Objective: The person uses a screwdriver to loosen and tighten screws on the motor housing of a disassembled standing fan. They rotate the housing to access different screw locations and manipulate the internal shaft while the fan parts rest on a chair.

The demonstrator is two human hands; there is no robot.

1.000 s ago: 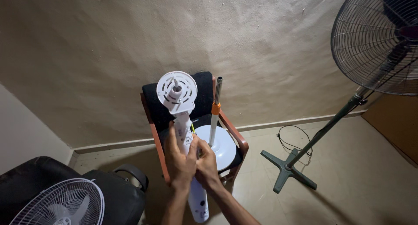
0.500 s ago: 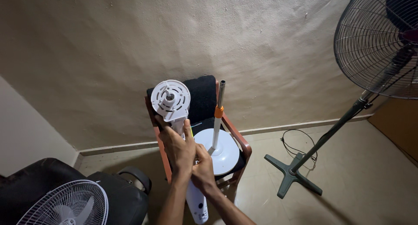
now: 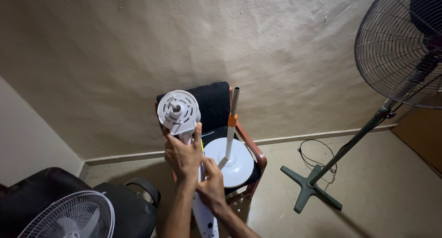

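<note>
The left hand (image 3: 183,156) grips the white plastic fan motor body (image 3: 189,146) just under its round slotted front plate (image 3: 178,111). Below it, the right hand (image 3: 212,187) now clasps the lower housing, having slid down. The body has tilted further upright, beside the white round fan base with pole (image 3: 230,160) on the chair (image 3: 251,150).

Your left hand (image 3: 184,157) and right hand (image 3: 212,188) are bare: no gloves, rings or watch. Forearms are bare too, with no sleeves in view.
</note>
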